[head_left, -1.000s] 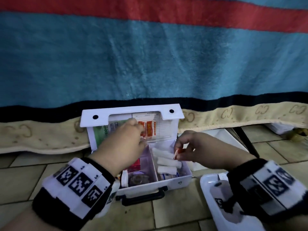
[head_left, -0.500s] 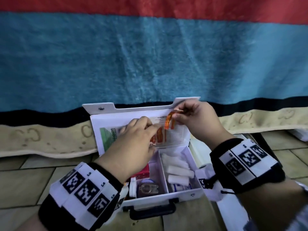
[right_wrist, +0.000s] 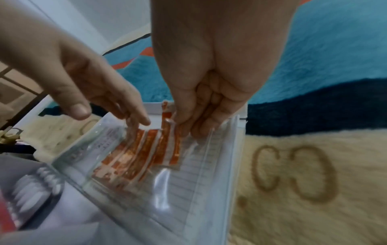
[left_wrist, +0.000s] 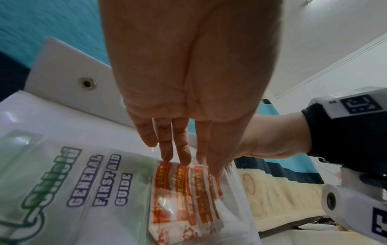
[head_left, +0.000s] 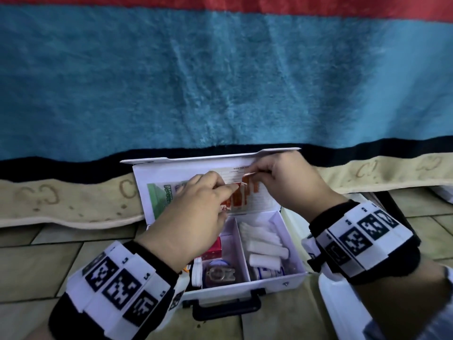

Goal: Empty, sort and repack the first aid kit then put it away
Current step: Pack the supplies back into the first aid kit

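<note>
Two hands meet at the raised lid of a small white plastic first aid kit (head_left: 277, 278) that stands open on the tiled floor (head_left: 31, 263), its black carry handle toward the person and its lid leaning back against a hanging blue, red and black blanket (head_left: 220, 82). Furthest left inside the lid, a green-and-white printed first aid guide (left_wrist: 62, 182) sits behind a clear plastic sleeve (right_wrist: 188, 190). The left hand (head_left: 193, 217) reaches up from the lower left, fingers nearly straight, fingertips (left_wrist: 184, 159) touching the top edge of a bunch of orange-and-white wrapped sticking plasters (left_wrist: 184, 199) at the mouth of that sleeve; whether it pinches the plastic I cannot tell. In the box's left compartment lie a red packet (head_left: 215, 246) and a dark round object, partly hidden by the wrist. Right of the divider, white rolled bandages (head_left: 262, 239) are stacked in the right compartment. The right hand (head_left: 284, 177), close beside the left, pinches one orange plaster strip (right_wrist: 167, 119) between thumb and curled fingers at the sleeve's opening. At far right, a white tray (head_left: 343, 305) rests on the floor beside the kit.
</note>
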The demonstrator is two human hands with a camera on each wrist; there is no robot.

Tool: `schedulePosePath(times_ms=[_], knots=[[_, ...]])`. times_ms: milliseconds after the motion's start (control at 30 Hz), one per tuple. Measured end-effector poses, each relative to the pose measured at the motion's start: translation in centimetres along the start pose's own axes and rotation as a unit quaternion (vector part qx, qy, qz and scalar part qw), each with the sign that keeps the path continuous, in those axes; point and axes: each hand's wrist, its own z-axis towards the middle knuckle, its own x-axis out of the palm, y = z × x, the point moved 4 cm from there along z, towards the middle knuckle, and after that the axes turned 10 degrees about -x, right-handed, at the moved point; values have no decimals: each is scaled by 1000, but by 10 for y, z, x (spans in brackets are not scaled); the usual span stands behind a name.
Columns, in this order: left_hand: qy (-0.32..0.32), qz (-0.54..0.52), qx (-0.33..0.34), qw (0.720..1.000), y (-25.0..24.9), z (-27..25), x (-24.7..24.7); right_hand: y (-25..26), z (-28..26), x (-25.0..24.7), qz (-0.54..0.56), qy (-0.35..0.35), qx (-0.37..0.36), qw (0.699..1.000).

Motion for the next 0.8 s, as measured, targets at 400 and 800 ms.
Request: schedulePosePath(times_ms=[400,800], knots=[[-1,-9,1,1000,-1,-2,-1,18,1,-1,-80,150,3,985],[17,2,-12,1000,-5,-5,-5,24,5,9,-85,163,50,982]])
